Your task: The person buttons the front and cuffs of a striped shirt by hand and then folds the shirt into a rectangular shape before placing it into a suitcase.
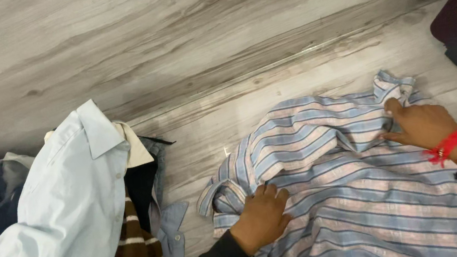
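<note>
pressing flat on rumpled striped cotton shirt [352, 189]: left hand [262, 217] fingers curled together, right hand [423, 125] fingers spread

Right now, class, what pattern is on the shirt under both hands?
The shirt has blue, white and pinkish stripes, seen in the head view.

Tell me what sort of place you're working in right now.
Probably a home room, on the floor: a wood-look floor, a heap of clothes at the left, and a striped shirt spread flat under both hands.
</note>
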